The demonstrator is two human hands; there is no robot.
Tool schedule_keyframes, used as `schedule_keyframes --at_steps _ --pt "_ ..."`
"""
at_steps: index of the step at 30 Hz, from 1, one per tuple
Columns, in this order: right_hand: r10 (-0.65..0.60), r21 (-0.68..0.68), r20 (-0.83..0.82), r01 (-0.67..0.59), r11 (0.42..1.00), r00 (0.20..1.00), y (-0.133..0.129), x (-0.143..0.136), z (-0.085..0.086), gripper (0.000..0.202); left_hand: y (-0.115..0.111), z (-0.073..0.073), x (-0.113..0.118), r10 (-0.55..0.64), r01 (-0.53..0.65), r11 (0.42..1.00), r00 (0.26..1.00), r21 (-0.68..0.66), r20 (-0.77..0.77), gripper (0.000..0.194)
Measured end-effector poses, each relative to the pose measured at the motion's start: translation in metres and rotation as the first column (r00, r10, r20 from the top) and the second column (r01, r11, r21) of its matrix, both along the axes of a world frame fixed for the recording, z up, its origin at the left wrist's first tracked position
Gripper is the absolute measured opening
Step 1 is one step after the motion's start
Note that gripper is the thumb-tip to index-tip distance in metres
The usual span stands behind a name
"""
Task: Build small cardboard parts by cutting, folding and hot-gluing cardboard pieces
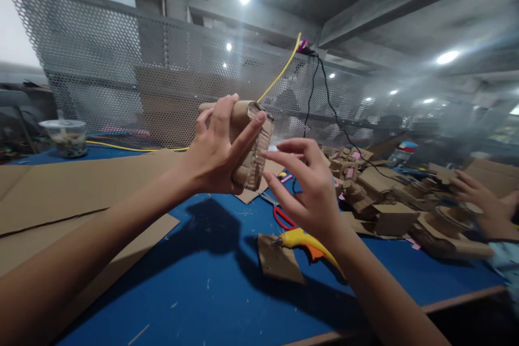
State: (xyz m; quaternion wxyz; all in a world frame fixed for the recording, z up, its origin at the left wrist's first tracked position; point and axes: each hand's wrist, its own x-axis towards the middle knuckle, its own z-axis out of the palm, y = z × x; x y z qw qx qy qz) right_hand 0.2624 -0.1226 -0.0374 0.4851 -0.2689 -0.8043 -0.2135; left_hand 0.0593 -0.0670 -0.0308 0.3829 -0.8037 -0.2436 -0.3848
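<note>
A small cardboard piece (243, 159) with rounded sides and a rough corrugated edge is held up above the blue table. My left hand (217, 146) is wrapped round it from the left, its thumb or a finger lying along the top of the rough edge. Just to the right, my right hand (306, 189) has its fingers apart, the fingertips at or very near that edge; whether they touch it is hard to tell. Below lies a yellow glue gun (306, 240), its nozzle over a small cardboard square (279, 262). Red-handled scissors (284, 219) rest behind it.
Large cardboard sheets (81, 184) cover the left of the blue table (194, 286). A lidded plastic cup (67, 138) stands behind them. Cardboard parts (381, 186) are heaped at the right, beside another person's hands (482, 200). A perforated metal screen (162, 75) rises behind, with hanging cables.
</note>
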Motion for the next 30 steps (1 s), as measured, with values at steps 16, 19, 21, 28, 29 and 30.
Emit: schedule_keyframes --at_steps 16,19,21,28,29,30 --pt "-0.057 -0.536 -0.268 -0.100 0.838 0.962 0.040 -0.049 0.020 0.029 0.025 -0.005 -0.019 0.039 -0.038 0.999 0.999 0.033 -0.033 0.114" --pt "0.078 -0.547 -0.320 -0.252 0.798 0.944 0.050 -0.047 0.015 0.027 0.027 -0.007 -0.020 0.070 -0.071 0.997 0.997 -0.021 -0.039 0.119" --pt "0.183 -0.571 -0.382 -0.387 0.724 0.906 0.057 -0.044 0.010 0.024 0.027 -0.007 -0.020 0.084 -0.085 0.995 0.996 -0.047 -0.026 0.122" --pt "0.293 -0.604 -0.503 -0.573 0.555 0.813 0.070 -0.037 0.002 0.017 0.030 -0.010 -0.022 0.093 -0.093 0.990 0.996 -0.108 -0.004 0.123" --pt "0.288 -0.608 -0.500 -0.568 0.554 0.817 0.069 -0.036 0.003 0.017 0.030 -0.010 -0.022 0.087 -0.086 0.990 0.996 -0.111 -0.001 0.123" --pt "0.279 -0.616 -0.483 -0.548 0.565 0.830 0.067 -0.036 0.004 0.016 0.031 -0.009 -0.022 0.082 -0.082 0.990 0.997 -0.113 0.001 0.123"
